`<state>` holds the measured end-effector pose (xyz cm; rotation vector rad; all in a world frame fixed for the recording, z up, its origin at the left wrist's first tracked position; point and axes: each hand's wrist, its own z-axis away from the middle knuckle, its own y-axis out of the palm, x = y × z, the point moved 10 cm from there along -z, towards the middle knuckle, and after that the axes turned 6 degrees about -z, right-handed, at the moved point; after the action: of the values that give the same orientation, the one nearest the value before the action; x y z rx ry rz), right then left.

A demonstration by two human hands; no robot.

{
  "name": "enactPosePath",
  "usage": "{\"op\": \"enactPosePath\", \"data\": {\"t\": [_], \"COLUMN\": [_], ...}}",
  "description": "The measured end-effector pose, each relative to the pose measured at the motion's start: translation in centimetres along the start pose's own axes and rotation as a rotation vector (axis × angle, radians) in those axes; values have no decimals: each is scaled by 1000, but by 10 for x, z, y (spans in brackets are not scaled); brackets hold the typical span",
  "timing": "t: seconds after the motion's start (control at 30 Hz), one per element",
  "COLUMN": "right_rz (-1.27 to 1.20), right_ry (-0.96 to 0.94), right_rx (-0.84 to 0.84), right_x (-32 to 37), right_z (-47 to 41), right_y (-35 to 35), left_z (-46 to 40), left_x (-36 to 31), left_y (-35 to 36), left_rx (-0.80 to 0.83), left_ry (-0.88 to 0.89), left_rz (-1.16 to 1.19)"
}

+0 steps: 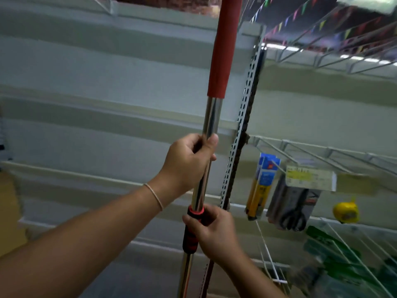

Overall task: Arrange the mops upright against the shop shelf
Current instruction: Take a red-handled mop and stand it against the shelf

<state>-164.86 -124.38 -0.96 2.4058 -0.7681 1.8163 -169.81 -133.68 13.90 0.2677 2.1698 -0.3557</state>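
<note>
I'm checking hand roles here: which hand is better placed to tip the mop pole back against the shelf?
Probably the left hand: it grips the chrome mop pole higher up, so it steers the top. The right hand holds the black-and-red collar lower down, nearer the slotted shelf upright.

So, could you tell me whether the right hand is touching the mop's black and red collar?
Touching. The head view shows the right hand with fingers wrapped round the collar on the mop pole.
</note>
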Motion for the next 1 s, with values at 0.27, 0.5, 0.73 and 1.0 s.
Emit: {"op": "enactPosePath", "data": {"t": [0.27, 0.5, 0.73, 1.0], "right_rz": [-27, 49, 41, 13], "right_ry": [46, -22, -24, -26], "right_rx": [-56, -61, -45, -93], "right_x": [9, 21, 22, 38], "right_z": [4, 6, 9, 2], "right_y": [-17, -29, -34, -40], "left_z": [-2, -11, -15, -12], "left_x": [-14, -24, -22, -25], "left_y": [16, 25, 30, 33], "left_rx": [106, 108, 131, 150], "left_ry": [0, 15, 2, 18], "left_rz": [77, 88, 92, 72]}}
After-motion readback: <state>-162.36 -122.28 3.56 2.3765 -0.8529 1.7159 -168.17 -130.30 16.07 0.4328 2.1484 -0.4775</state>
